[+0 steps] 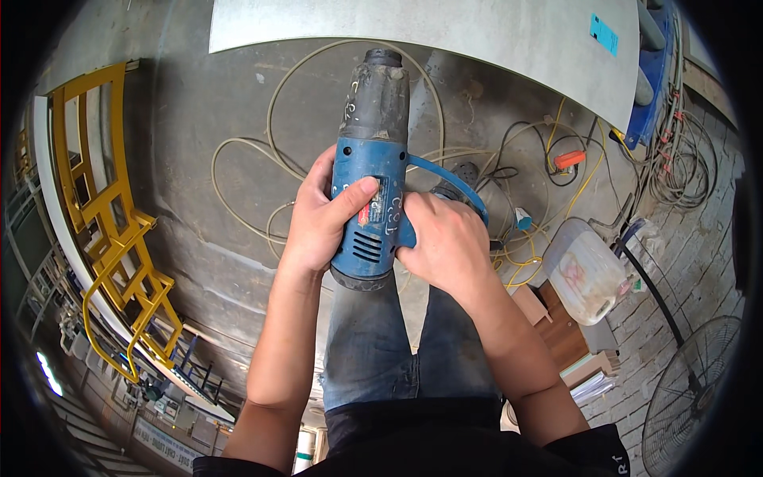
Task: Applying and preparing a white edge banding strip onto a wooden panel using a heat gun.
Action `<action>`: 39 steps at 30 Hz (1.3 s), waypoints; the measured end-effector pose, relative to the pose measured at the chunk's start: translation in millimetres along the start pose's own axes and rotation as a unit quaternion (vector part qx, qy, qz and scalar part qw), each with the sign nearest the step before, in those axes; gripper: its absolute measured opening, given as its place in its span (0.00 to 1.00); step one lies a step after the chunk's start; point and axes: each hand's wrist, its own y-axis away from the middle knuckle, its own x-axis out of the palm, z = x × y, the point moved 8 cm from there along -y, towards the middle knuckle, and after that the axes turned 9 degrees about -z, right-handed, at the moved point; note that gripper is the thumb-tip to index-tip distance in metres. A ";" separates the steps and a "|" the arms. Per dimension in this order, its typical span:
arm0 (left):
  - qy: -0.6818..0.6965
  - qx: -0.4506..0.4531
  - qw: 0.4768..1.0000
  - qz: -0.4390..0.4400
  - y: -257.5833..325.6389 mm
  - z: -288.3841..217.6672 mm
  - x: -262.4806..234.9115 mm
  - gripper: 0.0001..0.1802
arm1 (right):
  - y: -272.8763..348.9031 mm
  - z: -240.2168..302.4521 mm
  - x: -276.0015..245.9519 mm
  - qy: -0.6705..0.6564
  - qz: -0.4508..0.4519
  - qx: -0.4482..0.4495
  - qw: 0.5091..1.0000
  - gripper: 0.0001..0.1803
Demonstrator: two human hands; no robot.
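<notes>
A worn blue impact wrench (367, 159) with a dark, scuffed front housing lies across the middle of the view, its nose pointing away from me. My left hand (318, 211) is closed around the left side of its blue body, the thumb laid over the top near a label. On the other side, my right hand (445, 234) grips the handle, with the fingers partly hidden behind it. A blue guard loop (457, 179) curves out past the right knuckles. Whether a finger is on the trigger is hidden.
A large pale panel (429, 32) spans the far side. Hoses and cables (278, 151) loop over the floor, with an orange item (568, 160) among them. Yellow metal frames (111, 175) stand left. At right are a whitish plastic container (584, 270) and a fan (695, 397).
</notes>
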 end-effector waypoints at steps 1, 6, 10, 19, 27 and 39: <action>-0.001 -0.002 1.000 0.000 0.5 0.8 1.6 0.37 | 0.9 -1.4 -0.6 0.001 0.002 0.002 1.000 0.18; -0.009 -0.004 1.000 0.002 1.4 5.2 8.0 0.37 | 5.2 -7.0 -5.3 0.004 0.000 0.005 1.000 0.18; -0.005 -0.014 1.000 0.008 3.0 9.3 13.8 0.38 | 9.1 -10.6 -9.2 0.006 0.000 0.006 1.000 0.19; -0.006 -0.021 1.000 0.022 5.2 16.0 30.2 0.37 | 18.4 -23.5 -16.8 0.003 -0.010 0.015 1.000 0.18; -0.018 -0.019 1.000 0.017 5.0 20.7 41.3 0.39 | 22.9 -34.4 -21.7 0.004 -0.009 0.026 1.000 0.18; -0.026 -0.024 0.999 0.033 7.0 23.2 64.0 0.39 | 30.4 -51.3 -34.0 -0.007 -0.004 0.050 0.999 0.18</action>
